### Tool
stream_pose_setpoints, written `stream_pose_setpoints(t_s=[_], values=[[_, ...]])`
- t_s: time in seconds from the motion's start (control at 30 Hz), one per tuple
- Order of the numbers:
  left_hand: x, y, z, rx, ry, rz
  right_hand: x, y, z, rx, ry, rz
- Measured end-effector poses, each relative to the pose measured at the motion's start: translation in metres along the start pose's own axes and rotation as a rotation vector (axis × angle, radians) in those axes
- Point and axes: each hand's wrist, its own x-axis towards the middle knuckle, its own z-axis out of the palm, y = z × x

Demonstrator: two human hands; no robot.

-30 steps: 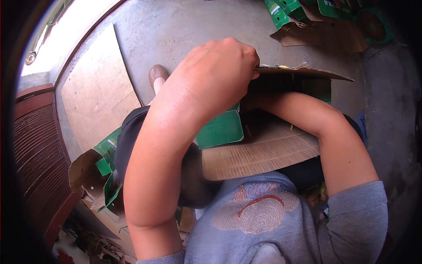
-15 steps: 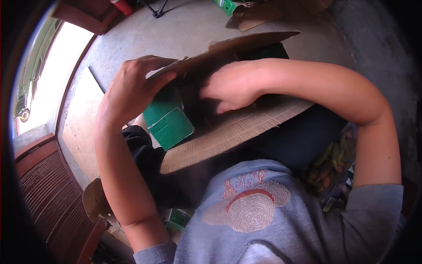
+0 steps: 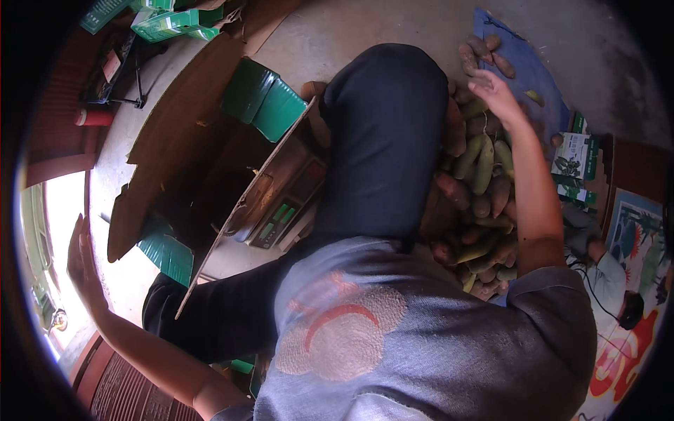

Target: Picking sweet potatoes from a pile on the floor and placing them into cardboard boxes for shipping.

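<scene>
A large cardboard box (image 3: 158, 130) with brown long flaps and green short flaps (image 3: 267, 105) stands open at the left of my legs, its inside dark. Beyond its near-left corner my left hand (image 3: 86, 270) is raised, fingers stretched out and nothing in them. My right hand (image 3: 497, 98) is held out at the far right, fingers loosely apart, with no object visible in it. Beneath and beside it lies a heap of elongated green and reddish-brown produce (image 3: 484, 165). A few brown pieces (image 3: 484, 52) lie just past its fingertips on a blue sheet (image 3: 544, 81).
Between the box and my leg sits a scale with green displays (image 3: 277, 224). Green cartons (image 3: 175, 24) lie at the far left, near a red cylinder (image 3: 95, 117). At the right are a printed carton (image 3: 572, 158) and another person's sleeve (image 3: 611, 281).
My right hand has come out of the box and swung right over the produce. My left hand has let go of the box flap. The view has turned right.
</scene>
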Motion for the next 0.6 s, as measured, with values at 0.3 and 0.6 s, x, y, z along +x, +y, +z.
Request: stream_pose_setpoints(t_s=[0.3, 0.6], values=[[-0.060, -0.012, -0.019, -0.189, -0.018, -0.264, -0.005, 0.237, 0.061, -0.308, 0.096, 0.405], [-0.082, 0.027, -0.016, -0.082, 0.035, -0.310, 0.024, 0.283, 0.091, -0.507, 0.375, 0.796]])
